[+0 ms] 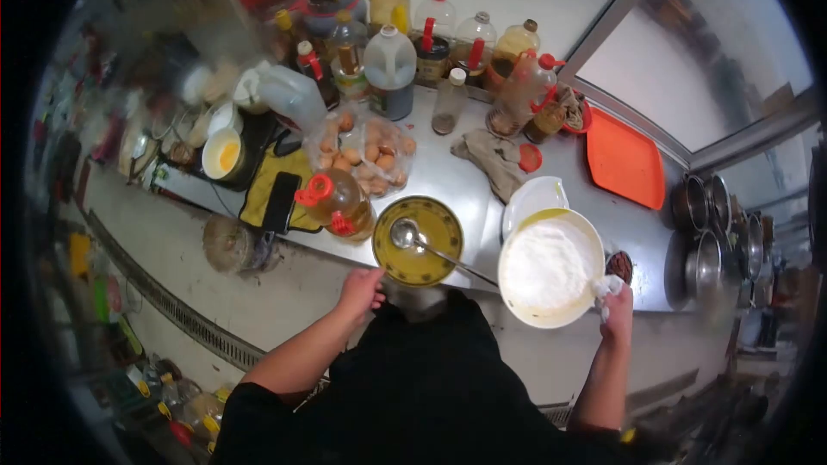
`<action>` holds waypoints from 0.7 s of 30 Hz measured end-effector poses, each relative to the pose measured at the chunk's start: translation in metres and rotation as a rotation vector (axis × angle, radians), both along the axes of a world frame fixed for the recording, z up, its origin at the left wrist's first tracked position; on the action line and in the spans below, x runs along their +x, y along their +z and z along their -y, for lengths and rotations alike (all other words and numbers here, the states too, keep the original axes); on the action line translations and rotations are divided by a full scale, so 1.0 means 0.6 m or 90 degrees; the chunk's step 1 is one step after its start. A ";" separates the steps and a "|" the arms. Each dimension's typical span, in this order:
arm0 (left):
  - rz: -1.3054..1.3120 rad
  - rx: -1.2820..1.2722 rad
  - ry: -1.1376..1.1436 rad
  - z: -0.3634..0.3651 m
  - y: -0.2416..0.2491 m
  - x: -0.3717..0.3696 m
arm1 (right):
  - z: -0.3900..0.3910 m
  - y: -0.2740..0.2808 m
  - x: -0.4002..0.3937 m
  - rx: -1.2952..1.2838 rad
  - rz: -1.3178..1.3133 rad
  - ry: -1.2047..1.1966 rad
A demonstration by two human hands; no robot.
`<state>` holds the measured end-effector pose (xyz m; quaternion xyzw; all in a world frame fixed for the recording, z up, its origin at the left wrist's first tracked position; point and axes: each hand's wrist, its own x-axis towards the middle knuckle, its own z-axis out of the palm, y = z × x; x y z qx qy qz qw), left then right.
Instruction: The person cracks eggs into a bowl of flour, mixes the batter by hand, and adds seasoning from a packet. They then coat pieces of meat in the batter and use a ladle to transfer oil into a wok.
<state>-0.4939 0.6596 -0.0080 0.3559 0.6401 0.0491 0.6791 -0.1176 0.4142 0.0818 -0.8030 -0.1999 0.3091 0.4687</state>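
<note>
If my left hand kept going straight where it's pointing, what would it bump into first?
Probably the near rim of the patterned bowl, just ahead of your left hand, though depth is hard to judge.

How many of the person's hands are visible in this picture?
2. The left hand is beside the patterned bowl, touching or not is unclear; the right hand is at the right rim of the white bowl. Some fingers are hidden.

Your right hand holds the rim of a white bowl of white powder; your left hand is near a patterned bowl with a ladle on the tabletop.
</note>
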 end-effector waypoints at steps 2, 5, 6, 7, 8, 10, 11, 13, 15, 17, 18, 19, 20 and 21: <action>0.083 -0.070 -0.006 -0.010 -0.038 0.003 | 0.036 0.012 -0.027 0.062 -0.071 -0.131; 0.225 -0.124 -0.031 -0.031 -0.089 0.041 | 0.083 0.005 -0.051 0.117 -0.068 -0.167; 0.283 -0.115 -0.050 -0.037 -0.102 0.061 | 0.095 0.003 -0.061 0.116 -0.064 -0.174; 0.287 -0.117 -0.053 -0.045 -0.120 0.086 | 0.103 0.000 -0.067 0.124 -0.058 -0.184; 0.293 -0.104 -0.062 -0.055 -0.137 0.115 | 0.106 -0.002 -0.070 0.131 -0.054 -0.190; 0.298 -0.093 -0.069 -0.071 -0.131 0.159 | 0.105 -0.004 -0.075 0.135 -0.065 -0.192; 0.317 -0.106 -0.055 -0.078 -0.118 0.176 | 0.103 -0.005 -0.079 0.140 -0.077 -0.195; 0.338 -0.116 -0.039 -0.082 -0.092 0.179 | 0.090 -0.008 -0.084 0.129 -0.073 -0.196; 0.295 -0.109 -0.027 -0.073 -0.071 0.156 | 0.073 -0.013 -0.077 0.118 -0.073 -0.189; 0.251 -0.053 0.031 -0.050 -0.071 0.091 | 0.052 -0.023 -0.071 0.095 -0.074 -0.143; 0.179 -0.005 0.077 -0.037 -0.059 0.063 | 0.038 -0.025 -0.071 0.095 -0.081 -0.137; 0.142 0.115 0.132 -0.023 -0.055 0.030 | 0.019 -0.023 -0.072 0.080 -0.065 -0.123; 0.105 0.236 0.184 -0.017 -0.048 0.008 | -0.001 -0.023 -0.072 0.066 -0.047 -0.111; 0.100 0.239 0.186 -0.019 -0.030 0.002 | -0.022 -0.025 -0.070 0.068 -0.052 -0.108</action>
